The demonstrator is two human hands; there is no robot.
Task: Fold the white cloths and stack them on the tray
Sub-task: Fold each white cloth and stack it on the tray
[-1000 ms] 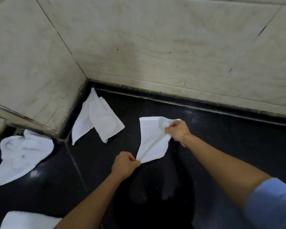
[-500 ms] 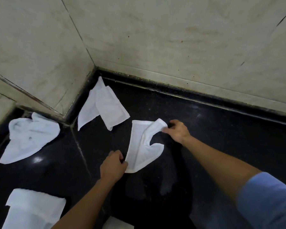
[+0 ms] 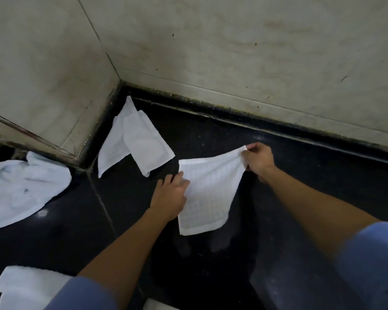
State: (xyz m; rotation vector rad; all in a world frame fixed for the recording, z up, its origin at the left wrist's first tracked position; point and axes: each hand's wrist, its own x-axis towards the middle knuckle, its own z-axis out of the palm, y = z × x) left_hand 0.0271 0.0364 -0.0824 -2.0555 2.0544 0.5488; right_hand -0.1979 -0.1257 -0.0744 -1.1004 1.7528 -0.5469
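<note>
I hold a white waffle-weave cloth (image 3: 208,191) spread over the black floor (image 3: 300,198). My right hand (image 3: 258,161) pinches its upper right corner and lifts it. At the cloth's left edge, my left hand (image 3: 170,195) holds on with the thumb hidden behind the fabric. The lower part of the cloth hangs down toward me. Another white cloth (image 3: 134,142) lies loosely folded in the corner by the wall. A crumpled white cloth (image 3: 27,186) lies at the far left. I see no tray.
Beige marble walls (image 3: 233,52) meet in a corner behind the cloths. A flat white cloth (image 3: 25,287) lies at the bottom left, and a white edge (image 3: 159,307) shows at the bottom of the frame. A grout line (image 3: 103,204) runs across the floor.
The cloth has been pulled out wider. My right hand moved right and up with its corner, and my left hand shifted up along the left edge. The view swung slightly right.
</note>
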